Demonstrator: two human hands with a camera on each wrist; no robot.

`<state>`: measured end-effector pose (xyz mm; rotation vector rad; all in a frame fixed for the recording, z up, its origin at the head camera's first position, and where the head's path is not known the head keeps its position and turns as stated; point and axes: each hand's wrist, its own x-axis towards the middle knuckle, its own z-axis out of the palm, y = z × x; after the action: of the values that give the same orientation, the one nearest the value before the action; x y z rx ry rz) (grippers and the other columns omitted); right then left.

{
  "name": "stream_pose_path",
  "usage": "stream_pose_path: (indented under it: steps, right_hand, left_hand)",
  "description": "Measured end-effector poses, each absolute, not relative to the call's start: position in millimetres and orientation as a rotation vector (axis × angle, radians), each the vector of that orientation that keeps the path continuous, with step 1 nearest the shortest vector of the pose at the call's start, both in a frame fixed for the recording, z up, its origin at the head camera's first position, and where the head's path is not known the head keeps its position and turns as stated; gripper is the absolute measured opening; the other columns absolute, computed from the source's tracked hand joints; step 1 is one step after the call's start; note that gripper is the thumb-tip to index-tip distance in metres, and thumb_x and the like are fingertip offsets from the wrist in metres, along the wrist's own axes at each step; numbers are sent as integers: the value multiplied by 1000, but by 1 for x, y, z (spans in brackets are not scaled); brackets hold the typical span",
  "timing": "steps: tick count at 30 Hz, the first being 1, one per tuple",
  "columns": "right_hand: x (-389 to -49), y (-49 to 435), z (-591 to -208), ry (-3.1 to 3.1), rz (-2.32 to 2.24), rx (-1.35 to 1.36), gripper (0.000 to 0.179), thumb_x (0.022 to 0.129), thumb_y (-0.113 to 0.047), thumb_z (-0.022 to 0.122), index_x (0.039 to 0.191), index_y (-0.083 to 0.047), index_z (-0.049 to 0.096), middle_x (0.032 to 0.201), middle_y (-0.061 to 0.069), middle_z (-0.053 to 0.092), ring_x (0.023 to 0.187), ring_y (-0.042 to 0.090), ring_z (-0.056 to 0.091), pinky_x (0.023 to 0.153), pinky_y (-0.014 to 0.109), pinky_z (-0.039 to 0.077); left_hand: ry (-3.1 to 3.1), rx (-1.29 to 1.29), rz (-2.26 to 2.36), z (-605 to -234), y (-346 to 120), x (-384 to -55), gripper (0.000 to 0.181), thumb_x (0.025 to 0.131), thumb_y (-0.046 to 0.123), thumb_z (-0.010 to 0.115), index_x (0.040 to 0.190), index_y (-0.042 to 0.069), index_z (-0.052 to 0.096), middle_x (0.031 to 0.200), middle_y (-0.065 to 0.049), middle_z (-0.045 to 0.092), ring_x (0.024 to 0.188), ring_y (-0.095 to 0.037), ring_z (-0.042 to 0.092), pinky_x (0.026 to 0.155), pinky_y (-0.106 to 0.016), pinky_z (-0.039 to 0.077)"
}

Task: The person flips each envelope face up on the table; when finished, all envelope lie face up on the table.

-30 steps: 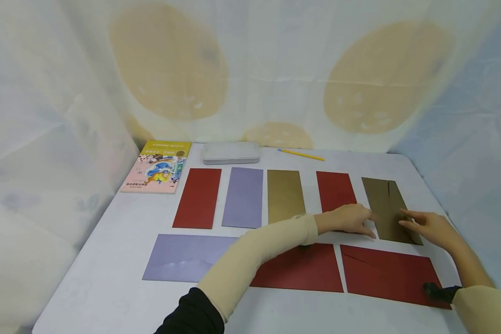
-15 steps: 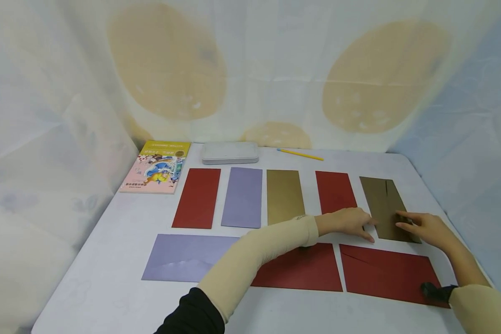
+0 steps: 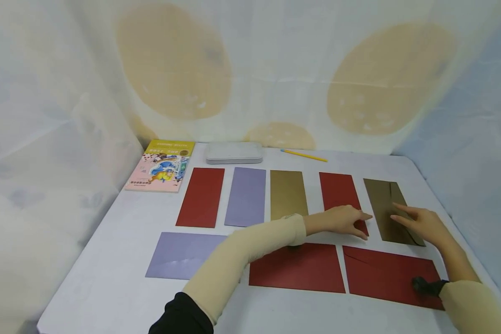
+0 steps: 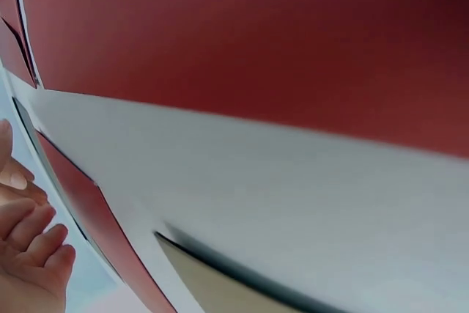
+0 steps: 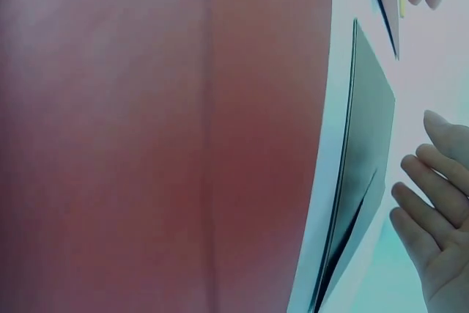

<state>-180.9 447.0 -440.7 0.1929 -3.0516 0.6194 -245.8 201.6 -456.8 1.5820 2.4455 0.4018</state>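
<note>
My left hand [image 3: 342, 220] hovers over the near end of an upright red envelope [image 3: 338, 188], its index finger extended and thumb apart. In the left wrist view, the other fingers [image 4: 45, 243] are loosely bent around nothing. My right hand [image 3: 427, 227] reaches over the right edge of a dark gold envelope [image 3: 382, 199] with a slit-like line on it. The right wrist view shows its fingers [image 5: 421, 214] nearly straight and apart from the gold envelope [image 5: 370, 122]. Below lies a wide red envelope [image 3: 388, 273], partly hidden by the black wrist strap.
A red [image 3: 201, 197], a lilac [image 3: 245, 197] and a gold envelope [image 3: 288, 192] continue the back row. In front lie a lilac [image 3: 179, 255] and a red envelope [image 3: 300, 269]. Behind are a book [image 3: 160, 167], a grey case [image 3: 234, 153] and a yellow pencil [image 3: 305, 155].
My left hand has drawn back leftward from the dark gold envelope's edge. My right hand has shifted slightly up and left over it. The envelopes keep their arrangement.
</note>
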Motion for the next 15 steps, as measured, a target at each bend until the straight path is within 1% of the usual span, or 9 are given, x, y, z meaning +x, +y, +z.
stream_pose_path:
  steps: [1,2,4,8,11,15]
  right_hand:
    - [-183,445,-440,-3053,630,194,56,94,-32,63,131,9,52,122,42,49,97,53,56,73,62,46]
    - [-186,442,-440,-3051,641,191,56,94,-32,63,132,8,52,121,42,50,102,56,54,75,64,45]
    - [-192,436,-439,-3059,661,191,57,95,-33,61,134,7,50,122,42,49,108,59,49,79,67,42]
    - [-210,422,-437,-3055,701,204,57,97,-34,59,137,5,48,125,40,49,111,58,48,83,68,41]
    - [-226,411,-434,-3052,737,218,57,97,-33,59,137,6,48,128,39,47,115,57,46,87,67,40]
    - [-250,397,-431,-3055,789,239,57,97,-31,59,138,7,47,134,36,44,123,54,41,95,65,35]
  left_hand:
    - [2456,1569,401,-456,199,-246,69,86,50,67,145,19,46,135,7,56,104,4,55,79,-9,41]
    - [2471,1564,397,-455,195,-246,70,86,51,67,144,18,47,138,8,53,115,3,52,84,-9,40]
    - [2499,1548,389,-454,188,-248,71,86,52,67,144,17,47,141,6,50,128,-1,43,93,-11,38]
    - [2565,1496,336,-452,172,-248,76,85,53,68,146,14,44,146,4,45,133,-6,39,100,-15,34]
    - [2607,1417,291,-452,161,-249,80,85,54,67,148,13,40,148,2,42,136,-8,36,103,-17,33]
    - [2643,1345,252,-455,152,-249,84,84,56,67,149,11,37,150,-2,39,138,-11,34,105,-18,30]
